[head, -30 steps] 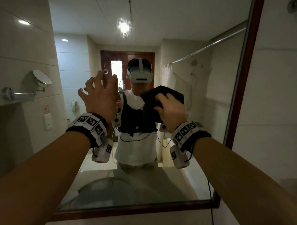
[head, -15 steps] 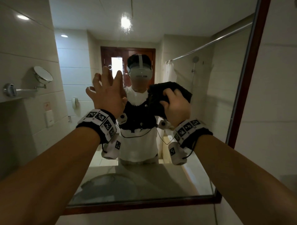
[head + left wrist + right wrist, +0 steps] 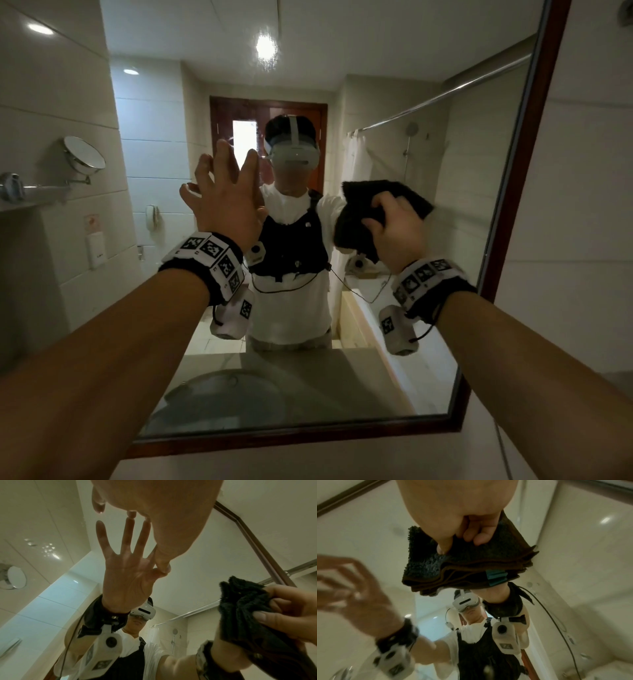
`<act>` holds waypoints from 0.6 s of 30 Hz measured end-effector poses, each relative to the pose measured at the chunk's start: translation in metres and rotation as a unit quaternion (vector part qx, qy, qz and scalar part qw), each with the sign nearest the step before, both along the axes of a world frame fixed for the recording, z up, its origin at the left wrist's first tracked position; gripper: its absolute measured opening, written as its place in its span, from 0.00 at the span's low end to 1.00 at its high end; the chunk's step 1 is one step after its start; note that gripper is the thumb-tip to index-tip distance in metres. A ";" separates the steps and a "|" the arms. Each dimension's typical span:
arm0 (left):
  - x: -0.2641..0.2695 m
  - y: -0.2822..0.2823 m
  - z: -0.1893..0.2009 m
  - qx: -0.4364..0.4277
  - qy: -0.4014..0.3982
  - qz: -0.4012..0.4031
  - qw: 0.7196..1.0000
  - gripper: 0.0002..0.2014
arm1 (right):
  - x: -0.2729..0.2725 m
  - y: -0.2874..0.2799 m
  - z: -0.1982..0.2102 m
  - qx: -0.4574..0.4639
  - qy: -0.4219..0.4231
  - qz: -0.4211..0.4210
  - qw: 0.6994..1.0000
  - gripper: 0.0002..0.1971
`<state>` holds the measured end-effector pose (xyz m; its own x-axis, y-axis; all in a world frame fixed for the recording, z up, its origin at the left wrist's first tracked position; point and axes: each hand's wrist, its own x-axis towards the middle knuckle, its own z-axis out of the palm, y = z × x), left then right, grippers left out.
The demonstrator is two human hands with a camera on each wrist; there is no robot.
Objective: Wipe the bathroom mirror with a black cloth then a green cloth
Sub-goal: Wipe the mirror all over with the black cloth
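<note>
The bathroom mirror (image 3: 445,164) has a dark red-brown frame and fills the wall ahead. My right hand (image 3: 394,229) grips a folded black cloth (image 3: 387,198) against the glass at mid-height, right of my reflection. In the right wrist view, my right hand's (image 3: 462,513) curled fingers and thumb pinch the black cloth (image 3: 471,561), which carries a teal tag. My left hand (image 3: 222,192) is raised left of it, fingers straight and spread. The left wrist view has my left hand's fingertips (image 3: 132,513) meeting their reflection on the glass. No green cloth is in view.
A round shaving mirror (image 3: 84,157) on an arm and a shelf (image 3: 30,192) hang on the left wall. The mirror's right frame (image 3: 513,192) runs close to the cloth, with tiled wall beyond. The glass reflects a counter, a basin, a shower rail and a wooden door.
My right hand has slid the black cloth to the right across the glass, from over the reflected chest to beyond the shoulder. My left hand has stayed spread at about the same spot.
</note>
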<state>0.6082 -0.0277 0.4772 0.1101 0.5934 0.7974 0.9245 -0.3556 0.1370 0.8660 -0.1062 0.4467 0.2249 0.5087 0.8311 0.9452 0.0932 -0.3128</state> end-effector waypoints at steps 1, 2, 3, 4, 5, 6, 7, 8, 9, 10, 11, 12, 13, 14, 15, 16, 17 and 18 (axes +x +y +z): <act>0.001 0.001 -0.001 0.002 -0.001 0.001 1.000 0.50 | -0.009 0.003 -0.004 0.005 -0.024 0.013 1.000 0.11; 0.001 0.001 -0.001 0.007 -0.001 0.002 1.000 0.50 | -0.018 0.007 -0.009 0.013 -0.054 0.024 0.998 0.11; 0.000 0.002 -0.001 0.011 -0.003 0.001 1.000 0.50 | -0.024 0.010 -0.013 0.019 -0.082 0.030 0.996 0.11; 0.000 0.003 -0.001 0.013 -0.003 0.001 1.000 0.50 | -0.027 0.012 -0.015 0.025 -0.099 0.030 0.994 0.11; -0.001 0.002 -0.001 0.013 -0.002 0.002 1.000 0.50 | -0.026 0.012 -0.014 0.023 -0.105 0.029 0.994 0.10; -0.002 0.002 -0.001 0.013 0.001 0.003 1.000 0.50 | -0.023 0.011 -0.011 0.014 -0.104 0.028 0.994 0.09; -0.002 0.002 -0.001 0.012 0.004 0.003 1.000 0.50 | -0.018 0.009 -0.009 0.005 -0.095 0.027 0.995 0.09; -0.003 0.001 -0.001 0.011 0.006 0.002 1.000 0.50 | -0.012 0.007 -0.007 -0.002 -0.081 0.024 0.996 0.09; -0.002 0.000 0.000 0.010 0.007 0.001 1.000 0.50 | -0.006 0.005 -0.006 -0.005 -0.060 0.019 0.998 0.09; -0.002 -0.001 0.000 0.007 0.006 0.000 1.000 0.51 | -0.002 0.003 -0.004 -0.007 -0.038 0.017 0.999 0.09; -0.001 -0.001 0.000 0.004 0.004 0.000 1.000 0.51 | 0.000 0.003 -0.003 -0.008 -0.021 0.013 1.000 0.09; -0.001 -0.001 0.000 0.004 0.002 0.000 1.000 0.50 | 0.001 0.003 -0.002 -0.008 -0.012 0.007 1.000 0.09; 0.000 -0.001 -0.001 0.006 0.000 -0.001 1.000 0.50 | 0.000 0.004 -0.001 -0.007 -0.006 0.001 1.000 0.10; 0.000 -0.001 -0.001 0.008 -0.003 -0.003 1.000 0.49 | -0.002 0.005 0.001 -0.004 -0.001 -0.004 1.000 0.10; 0.001 0.000 -0.002 0.008 -0.007 -0.006 1.000 0.48 | -0.005 0.007 0.004 0.001 0.004 -0.006 1.000 0.10; 0.001 0.000 -0.003 0.004 -0.010 -0.008 1.000 0.49 | -0.009 0.008 0.008 0.004 0.011 -0.008 1.000 0.10; 0.001 0.001 -0.003 0.001 -0.011 -0.011 1.000 0.49 | -0.013 0.010 0.012 0.010 0.017 -0.008 1.000 0.10; 0.001 0.001 -0.003 0.001 -0.012 -0.014 1.000 0.49 | -0.017 0.012 0.017 0.018 0.021 -0.008 1.000 0.10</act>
